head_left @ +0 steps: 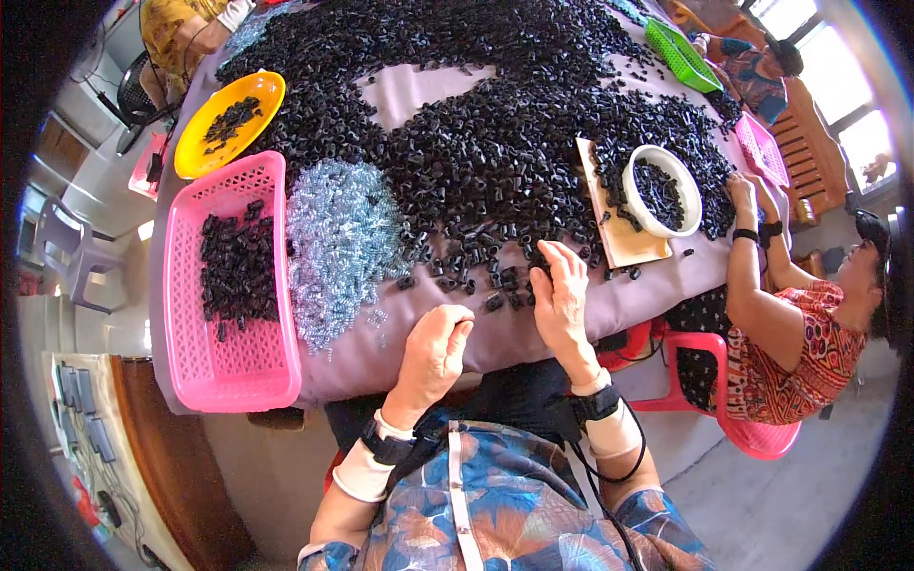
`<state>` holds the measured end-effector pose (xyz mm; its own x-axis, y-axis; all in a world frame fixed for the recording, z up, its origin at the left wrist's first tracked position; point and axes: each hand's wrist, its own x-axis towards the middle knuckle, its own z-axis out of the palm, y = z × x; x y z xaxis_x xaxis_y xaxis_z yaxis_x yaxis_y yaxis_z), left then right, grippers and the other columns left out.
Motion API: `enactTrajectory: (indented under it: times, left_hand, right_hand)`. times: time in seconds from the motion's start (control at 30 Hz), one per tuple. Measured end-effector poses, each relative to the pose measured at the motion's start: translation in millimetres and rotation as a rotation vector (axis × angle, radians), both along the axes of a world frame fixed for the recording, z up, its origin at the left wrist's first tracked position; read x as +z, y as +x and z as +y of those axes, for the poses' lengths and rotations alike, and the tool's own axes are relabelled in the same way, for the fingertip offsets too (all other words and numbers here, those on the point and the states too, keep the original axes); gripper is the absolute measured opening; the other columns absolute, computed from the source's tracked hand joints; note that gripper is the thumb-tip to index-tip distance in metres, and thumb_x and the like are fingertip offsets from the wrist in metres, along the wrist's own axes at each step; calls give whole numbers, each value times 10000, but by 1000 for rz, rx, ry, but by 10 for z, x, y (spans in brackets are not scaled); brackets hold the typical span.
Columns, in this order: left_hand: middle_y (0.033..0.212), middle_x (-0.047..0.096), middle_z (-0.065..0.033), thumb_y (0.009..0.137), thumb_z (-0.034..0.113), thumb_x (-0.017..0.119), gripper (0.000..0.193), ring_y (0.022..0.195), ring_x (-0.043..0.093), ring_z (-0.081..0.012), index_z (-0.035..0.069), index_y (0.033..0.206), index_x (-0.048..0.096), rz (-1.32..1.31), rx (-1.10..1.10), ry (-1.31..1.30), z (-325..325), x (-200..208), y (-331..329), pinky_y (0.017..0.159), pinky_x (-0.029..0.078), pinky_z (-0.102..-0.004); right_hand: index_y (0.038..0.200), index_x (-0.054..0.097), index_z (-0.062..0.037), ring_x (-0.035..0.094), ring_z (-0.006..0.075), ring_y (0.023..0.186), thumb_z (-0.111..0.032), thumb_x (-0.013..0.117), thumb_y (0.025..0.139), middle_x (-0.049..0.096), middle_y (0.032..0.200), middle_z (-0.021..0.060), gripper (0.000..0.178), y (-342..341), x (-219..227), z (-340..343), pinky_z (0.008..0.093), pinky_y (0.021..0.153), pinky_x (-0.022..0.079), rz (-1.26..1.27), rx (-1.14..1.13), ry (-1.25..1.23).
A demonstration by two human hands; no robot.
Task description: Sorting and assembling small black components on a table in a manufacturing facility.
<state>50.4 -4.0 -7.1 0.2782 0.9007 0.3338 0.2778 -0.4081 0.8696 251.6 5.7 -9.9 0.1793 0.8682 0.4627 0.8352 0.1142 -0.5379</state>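
Observation:
A wide heap of small black plastic pieces [466,181] covers much of the cloth-covered table [419,95]. My left hand [433,360] is at the near edge, its fingers curled in against the thumb; whatever they may hold is hidden. Farther forward and to the right, my right hand [562,300] has its fingers stretched out and the thumb apart, beside loose black pieces at the heap's near fringe. Left of the heap lies a pile of small, shiny, pale blue springs [343,238]. A pink plastic basket [243,366] with black pieces inside stands beside the springs.
A yellow plate [190,152] with black pieces is behind the basket. To the right, a white bowl [693,195] sits by a tan board [638,249]. A green basket [681,52] and a pink tray [762,152] line the right edge, where a co-worker [790,352] sits.

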Motion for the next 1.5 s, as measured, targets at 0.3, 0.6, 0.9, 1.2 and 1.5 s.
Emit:
enactTrajectory:
  times: [0.3,0.6,0.9,1.2,1.5]
  left_hand:
    - [881,619,-123,889,40,574,87,790,617,-252,17,973,564,32,111,81,-1,-29,-4,709,481,-305]
    - [876,621,-116,909,51,558,88,764,604,-207,6,984,554,-63,230,29,-2,-20,1,700,477,-291]
    - [874,622,-117,902,41,562,87,768,608,-218,8,983,556,-35,193,28,-3,-66,-11,711,478,-290]
    - [880,608,-146,889,62,564,89,809,585,-335,14,964,566,-22,186,-2,-7,-46,15,719,467,-379]
    - [852,618,-105,899,48,564,60,742,597,-215,18,951,563,31,162,50,12,-43,-3,674,470,-292]
  right_hand:
    - [1193,535,-33,455,347,1132,-111,715,689,507,1223,141,540,-278,265,11,463,979,343,-84,342,5]
    - [984,608,-103,430,340,1171,-112,691,685,505,1161,126,310,-500,184,199,533,1020,273,-205,465,58]
    - [888,585,-100,470,321,1075,-96,668,707,516,1042,89,199,-308,197,230,507,996,290,-159,298,110]
    - [954,609,-86,483,303,1007,-105,657,739,524,1008,89,220,-280,164,228,488,965,311,-236,358,50]
    - [1175,531,-12,425,373,1150,-162,632,850,456,1237,196,372,49,8,-143,452,990,335,22,-44,40]
